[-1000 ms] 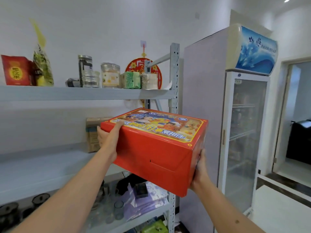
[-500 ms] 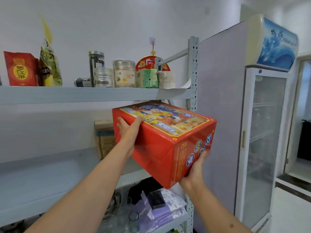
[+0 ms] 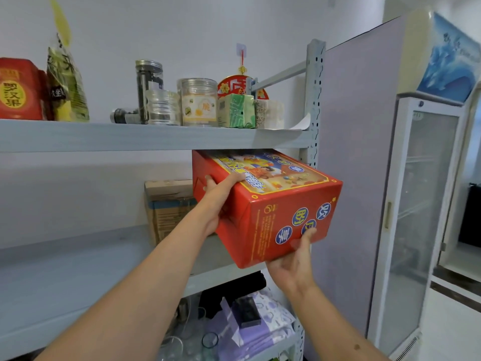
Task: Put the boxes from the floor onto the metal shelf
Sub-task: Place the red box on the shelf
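A red box (image 3: 263, 204) was held in the air by both hands, tilted, with its far end pushed in between the middle board of the metal shelf (image 3: 78, 272) and the board above it. The near end projected past the shelf's front edge, beside the right-hand upright (image 3: 313, 100). The left hand (image 3: 221, 201) was curled over the box's upper left edge, thumb on the printed lid and fingers on the side panel. The right hand (image 3: 292, 264) was cupped under the near bottom corner, thumb pressed against the end face. A brown carton (image 3: 166, 209) was seen standing on the middle board, just behind and left of the box. Jars (image 3: 199, 102) and packets were lined along the upper board. A glass-door fridge (image 3: 421, 204) was located to the right of the shelf.
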